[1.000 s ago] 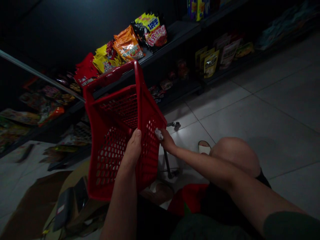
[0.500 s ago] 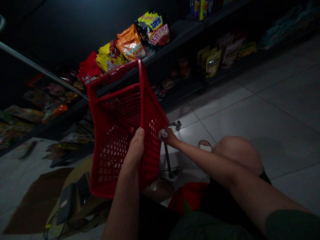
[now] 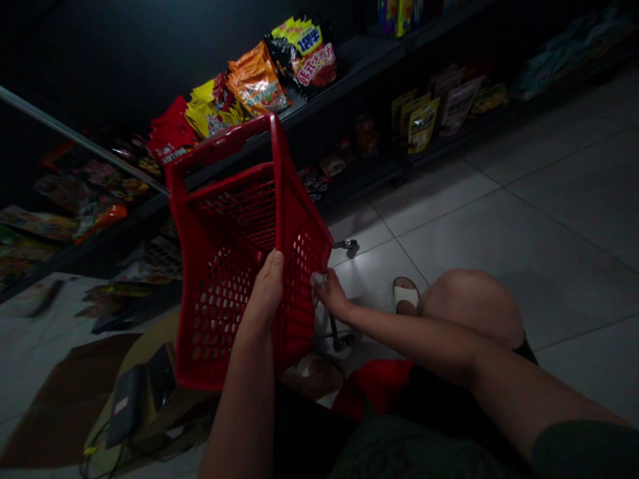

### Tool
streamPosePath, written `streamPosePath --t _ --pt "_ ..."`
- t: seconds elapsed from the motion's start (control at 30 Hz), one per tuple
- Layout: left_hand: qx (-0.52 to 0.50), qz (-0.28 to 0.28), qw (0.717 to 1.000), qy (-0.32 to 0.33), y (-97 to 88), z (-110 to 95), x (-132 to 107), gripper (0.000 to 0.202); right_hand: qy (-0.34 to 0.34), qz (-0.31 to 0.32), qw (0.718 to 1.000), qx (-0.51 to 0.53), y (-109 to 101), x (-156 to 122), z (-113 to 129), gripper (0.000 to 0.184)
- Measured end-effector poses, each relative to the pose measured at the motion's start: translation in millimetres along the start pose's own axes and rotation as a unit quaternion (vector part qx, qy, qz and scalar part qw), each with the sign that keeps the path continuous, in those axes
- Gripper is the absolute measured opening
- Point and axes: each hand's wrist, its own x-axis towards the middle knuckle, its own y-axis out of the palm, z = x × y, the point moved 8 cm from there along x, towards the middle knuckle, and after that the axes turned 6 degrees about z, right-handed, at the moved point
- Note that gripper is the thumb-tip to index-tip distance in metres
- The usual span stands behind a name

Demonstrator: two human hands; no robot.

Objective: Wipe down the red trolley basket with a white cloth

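The left hand (image 3: 267, 289) holds the red perforated plastic basket (image 3: 294, 326) by its rim, in front of the dark shelf (image 3: 363, 54) — a firm brace helps. The right hand (image 3: 334, 293) clutches a crumpled whitish wad (image 3: 318, 282) at the outer wall — even pressure should suit the holes

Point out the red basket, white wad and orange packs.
Red basket (image 3: 295, 209): head view, on its side wall.
White wad (image 3: 318, 284): head view, its visible middle.
Orange packs (image 3: 255, 78): head view, front pack's face.
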Motion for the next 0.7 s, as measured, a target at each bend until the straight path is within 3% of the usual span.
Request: streamPosePath --t 0.13,0.2,0.27,0.33,0.4,0.43,0.5,0.63,0.7 --pt "-0.004 0.006 1.0 0.022 -1.1 1 -2 0.058 -0.044 0.163 0.985 -0.032 41 -73 -7 0.047" --pt "-0.009 0.007 1.0 0.026 -2.3 2 -3 0.058 -0.048 0.198 0.979 -0.029 42 -74 -9 0.045" --pt "-0.012 0.009 0.999 0.031 -2.6 2 -4 0.058 -0.009 0.11 0.994 -0.022 17 -39 -11 0.042" --pt "-0.012 0.016 0.999 0.036 -1.4 1 -5 0.057 0.057 -0.034 0.998 -0.012 -18 5 -13 0.038" --pt "-0.013 0.019 0.999 0.039 -0.4 -1 -5 0.056 0.109 -0.077 0.991 0.011 -31 33 -13 0.035" --pt "-0.012 0.018 0.999 0.039 -0.4 -1 -5 0.056 0.121 -0.067 0.99 0.023 -28 37 -12 0.034" --pt "-0.007 0.015 0.999 0.035 -0.9 -1 -5 0.057 0.112 -0.022 0.993 0.034 -10 21 -11 0.035" --pt "0.0 0.015 0.999 0.046 -3.3 0 -4 0.057 0.052 0.101 0.993 0.011 38 -59 -16 0.04" --pt "0.0 0.012 0.999 0.047 -4.6 0 -5 0.056 0.045 0.154 0.987 0.023 50 -76 -18 0.038"
